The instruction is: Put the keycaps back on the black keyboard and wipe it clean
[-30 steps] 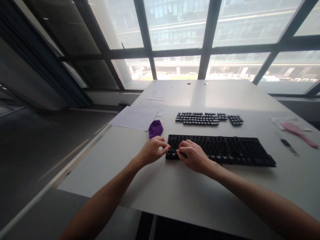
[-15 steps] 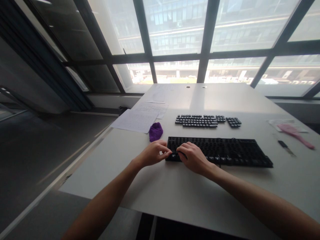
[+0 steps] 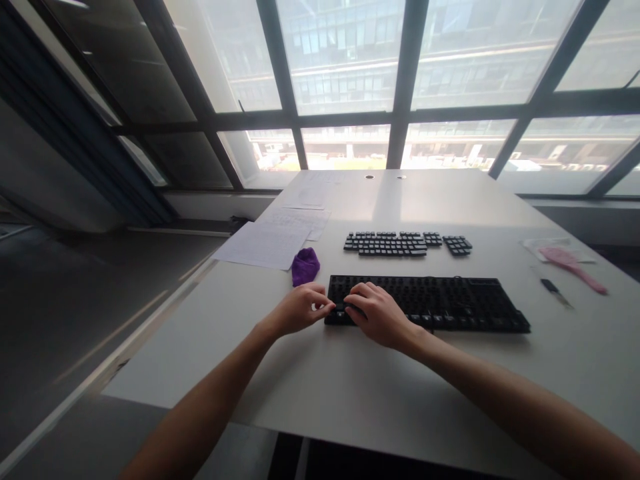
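Observation:
A black keyboard [image 3: 453, 301] with most of its keycaps off lies on the white table, a row of caps still along its front edge. At its left end, my left hand [image 3: 300, 308] pinches thumb and forefinger together over the front corner; anything between the tips is too small to make out. My right hand [image 3: 377, 313] bends over the left part of the keyboard, thumb and fingers drawn together, and what they grip is hidden. Behind the keyboard, loose keycaps [image 3: 387, 245] are laid out in keyboard order.
A purple cloth [image 3: 305, 267] lies just behind my left hand, beside sheets of paper [image 3: 263, 243]. To the right are a pink brush [image 3: 573, 267], a clear plastic bag [image 3: 533, 248] and a small dark-handled tool [image 3: 555, 292]. Large windows stand beyond the table [image 3: 430, 200].
The whole view has shifted slightly, so everything sits a little further left. Both hands stay at the keyboard's left end, in nearly the same pose.

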The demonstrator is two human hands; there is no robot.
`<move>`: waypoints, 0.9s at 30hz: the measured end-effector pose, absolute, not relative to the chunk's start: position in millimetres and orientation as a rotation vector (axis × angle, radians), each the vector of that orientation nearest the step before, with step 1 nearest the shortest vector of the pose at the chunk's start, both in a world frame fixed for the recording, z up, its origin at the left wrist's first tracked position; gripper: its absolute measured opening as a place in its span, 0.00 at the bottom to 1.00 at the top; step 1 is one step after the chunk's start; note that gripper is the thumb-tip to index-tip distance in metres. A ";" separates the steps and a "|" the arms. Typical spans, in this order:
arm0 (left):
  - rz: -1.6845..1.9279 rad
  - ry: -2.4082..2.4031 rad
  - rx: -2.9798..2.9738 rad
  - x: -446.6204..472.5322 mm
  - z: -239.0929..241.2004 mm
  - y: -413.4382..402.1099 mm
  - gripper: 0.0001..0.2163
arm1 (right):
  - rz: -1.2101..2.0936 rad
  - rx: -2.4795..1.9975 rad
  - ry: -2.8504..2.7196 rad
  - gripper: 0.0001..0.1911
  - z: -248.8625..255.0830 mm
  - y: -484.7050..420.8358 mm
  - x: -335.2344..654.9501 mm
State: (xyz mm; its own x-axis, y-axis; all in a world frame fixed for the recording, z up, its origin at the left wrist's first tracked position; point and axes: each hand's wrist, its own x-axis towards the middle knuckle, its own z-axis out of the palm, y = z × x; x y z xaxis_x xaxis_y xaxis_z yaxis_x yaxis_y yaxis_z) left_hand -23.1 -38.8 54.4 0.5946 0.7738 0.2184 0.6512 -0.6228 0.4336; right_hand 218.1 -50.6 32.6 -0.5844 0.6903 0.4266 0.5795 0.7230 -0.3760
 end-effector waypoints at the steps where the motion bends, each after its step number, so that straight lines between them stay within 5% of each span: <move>1: 0.551 1.160 2.519 -23.0 53.5 -38.8 0.17 | 0.266 -0.976 -2.344 0.09 33.2 -47.5 219.5; 10: 0.880 1.346 2.474 -8.0 55.5 -9.9 0.13 | 0.134 -1.309 -2.174 0.11 39.6 33.7 260.9; 18: 0.615 1.526 2.578 51.4 53.8 85.4 0.08 | -0.062 -1.502 -2.426 0.12 35.5 89.7 243.9; 27: 0.494 1.618 2.627 73.8 36.8 102.6 0.07 | -0.160 -1.455 -2.479 0.13 36.4 97.3 236.7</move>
